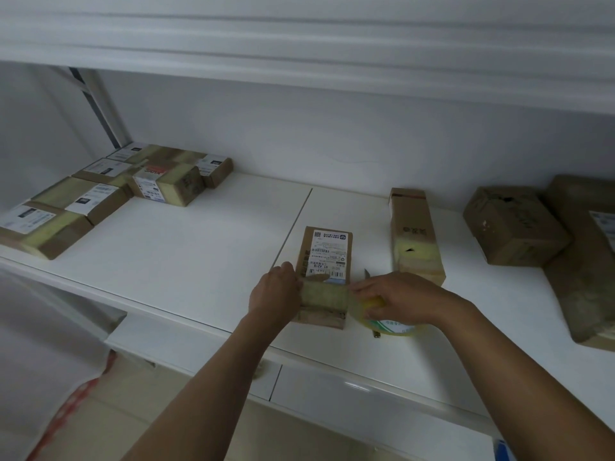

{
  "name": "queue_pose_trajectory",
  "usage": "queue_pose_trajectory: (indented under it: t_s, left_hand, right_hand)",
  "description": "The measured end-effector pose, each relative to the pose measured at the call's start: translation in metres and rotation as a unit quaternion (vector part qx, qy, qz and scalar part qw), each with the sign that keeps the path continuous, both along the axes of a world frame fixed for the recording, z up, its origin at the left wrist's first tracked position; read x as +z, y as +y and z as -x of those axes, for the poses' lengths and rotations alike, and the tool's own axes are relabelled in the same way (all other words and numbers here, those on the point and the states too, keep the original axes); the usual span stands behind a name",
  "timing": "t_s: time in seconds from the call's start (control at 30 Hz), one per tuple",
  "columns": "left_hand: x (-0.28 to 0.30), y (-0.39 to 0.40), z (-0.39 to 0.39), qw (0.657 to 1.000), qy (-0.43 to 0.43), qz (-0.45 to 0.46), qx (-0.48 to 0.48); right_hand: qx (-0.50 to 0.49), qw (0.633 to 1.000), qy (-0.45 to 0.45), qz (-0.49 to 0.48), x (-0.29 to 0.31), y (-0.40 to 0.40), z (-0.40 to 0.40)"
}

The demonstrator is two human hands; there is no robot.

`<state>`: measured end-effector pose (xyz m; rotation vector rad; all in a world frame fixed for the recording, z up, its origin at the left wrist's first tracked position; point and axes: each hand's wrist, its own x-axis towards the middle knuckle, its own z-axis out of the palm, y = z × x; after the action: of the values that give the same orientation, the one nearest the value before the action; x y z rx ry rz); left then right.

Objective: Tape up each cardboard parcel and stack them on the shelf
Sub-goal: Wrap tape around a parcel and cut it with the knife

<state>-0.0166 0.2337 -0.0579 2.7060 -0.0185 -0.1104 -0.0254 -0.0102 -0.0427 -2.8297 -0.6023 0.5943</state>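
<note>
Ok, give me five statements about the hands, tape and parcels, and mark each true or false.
1. The right hand holds the tape roll. True.
2. The left hand lies on the far end of the labelled parcel. False: it presses the tape strip at the parcel's near left side.
3. A group of taped parcels sits at the shelf's left. True.
4. The tape strip runs across the parcel, from the left hand to the roll. True.
5. The tall narrow box stands left of the labelled parcel. False: it stands to its right.
</note>
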Motion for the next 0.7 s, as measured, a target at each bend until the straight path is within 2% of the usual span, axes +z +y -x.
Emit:
queue_pose_trajectory:
  t_s: [0.3, 0.4, 0.57, 0.7]
  left_hand:
    - [-0.003, -0.002, 0.003, 1.0, 0.003, 0.022, 0.019]
    - [-0.003, -0.001, 0.003, 0.998, 0.019, 0.056, 0.033]
    - [-0.01, 0.011, 0.0, 0.98, 0.069, 0.176, 0.065]
    - [-0.014, 0.017, -0.003, 0.924, 0.149, 0.332, 0.114]
  right_hand:
    - [0.01, 1.0, -0.005, -0.002, 0.0, 0.002, 0.002]
    - [0.006, 1.0, -0.005, -0.006, 0.0, 0.003, 0.003]
    - [0.002, 1.0, -0.015, -0.002, 0.003, 0.005, 0.006]
    - [0.008, 1.0, -0.016, 0.0, 0.005, 0.006, 0.006]
